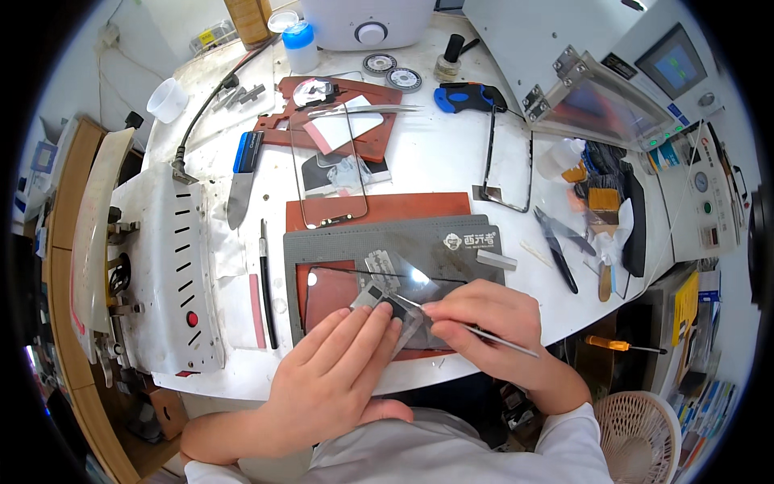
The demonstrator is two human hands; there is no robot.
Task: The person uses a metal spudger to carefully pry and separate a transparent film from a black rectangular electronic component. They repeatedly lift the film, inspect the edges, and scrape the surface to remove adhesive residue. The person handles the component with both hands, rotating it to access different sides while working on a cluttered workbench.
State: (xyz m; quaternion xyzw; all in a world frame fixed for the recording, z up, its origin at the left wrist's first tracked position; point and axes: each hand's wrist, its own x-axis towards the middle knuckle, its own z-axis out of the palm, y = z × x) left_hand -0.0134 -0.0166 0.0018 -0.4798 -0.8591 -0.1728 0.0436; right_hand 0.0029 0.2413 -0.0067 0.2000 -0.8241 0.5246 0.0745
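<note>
My left hand lies with straight fingers pressed on a small grey piece with a dark square, on a clear glass panel with a dark edge. My right hand grips a slim metal pen-like tool, its tip at the small piece. Beside that piece lies a razor blade. The glass rests over a grey mat and a reddish pad.
A white machine stands left, another with a hinged lid at back right. Around the mat are a scraper knife, phone frames, a red fixture board, pliers and bottles. A fan is lower right.
</note>
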